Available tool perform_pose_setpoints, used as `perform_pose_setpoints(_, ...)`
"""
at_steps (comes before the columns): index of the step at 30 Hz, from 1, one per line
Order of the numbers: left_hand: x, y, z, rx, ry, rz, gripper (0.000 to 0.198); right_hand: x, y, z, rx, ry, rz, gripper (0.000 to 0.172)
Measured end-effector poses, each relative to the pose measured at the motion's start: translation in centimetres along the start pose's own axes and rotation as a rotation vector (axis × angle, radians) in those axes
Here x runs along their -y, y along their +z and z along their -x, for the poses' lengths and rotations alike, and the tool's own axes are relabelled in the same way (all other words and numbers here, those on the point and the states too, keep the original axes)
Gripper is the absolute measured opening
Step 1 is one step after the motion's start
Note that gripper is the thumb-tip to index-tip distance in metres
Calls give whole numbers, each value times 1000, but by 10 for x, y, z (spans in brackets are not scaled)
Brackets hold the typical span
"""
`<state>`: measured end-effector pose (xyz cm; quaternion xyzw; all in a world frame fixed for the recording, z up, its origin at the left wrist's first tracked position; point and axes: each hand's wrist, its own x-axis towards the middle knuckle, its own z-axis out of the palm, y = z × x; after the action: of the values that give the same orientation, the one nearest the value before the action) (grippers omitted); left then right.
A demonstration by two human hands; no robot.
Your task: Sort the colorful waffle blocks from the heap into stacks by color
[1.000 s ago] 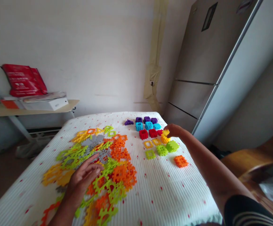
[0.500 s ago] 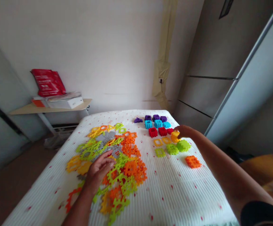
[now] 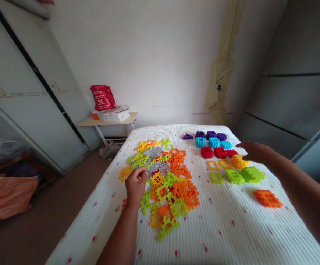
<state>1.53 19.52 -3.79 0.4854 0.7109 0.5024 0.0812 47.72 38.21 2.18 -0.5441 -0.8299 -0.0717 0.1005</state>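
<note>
fingers (image 3: 134,173) over waffle blocks (image 3: 167,191), bed edge (image 3: 93,191) near

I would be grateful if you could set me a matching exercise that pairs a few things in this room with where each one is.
Things:
1. Left hand
2. Right hand
3. Red bag
4. Orange block

Places:
A. Next to the yellow block
B. On the shelf
C. On the mixed pile
D. Apart from the other pieces on the bed

Pairs: 1-C, 2-A, 3-B, 4-D
</note>
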Motion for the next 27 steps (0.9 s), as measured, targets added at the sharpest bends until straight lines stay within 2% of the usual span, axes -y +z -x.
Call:
perform_pose_setpoints(3,-1,0,-2,144,74,-216,25,26,-10,6,89,-59,24,48)
perform_pose_setpoints(8,-11,8,3,342,148,-622,27,74,-14,21,27,-184,-39,41)
perform_pose_setpoints(10,-12,9,4,385,167,-701,27,92,-14,27,12,-220,-57,39)
perform_pose_setpoints(14,-12,9,5,356,235,-757,25,131,-16,44,-29,-294,-83,36)
perform_pose_setpoints(18,-13,9,4,306,235,-714,20,177,-10,65,-46,-420,-154,28)
perform_pose_setpoints(22,-21,8,4,300,156,-622,19,216,11,77,-33,-538,-213,12)
perform_pose_setpoints(25,-28,6,6,301,44,-567,19,231,27,81,-68,-591,-207,19)
perform_pose_setpoints(27,-28,5,8,278,28,-512,18,235,36,82,-96,-608,-203,21)
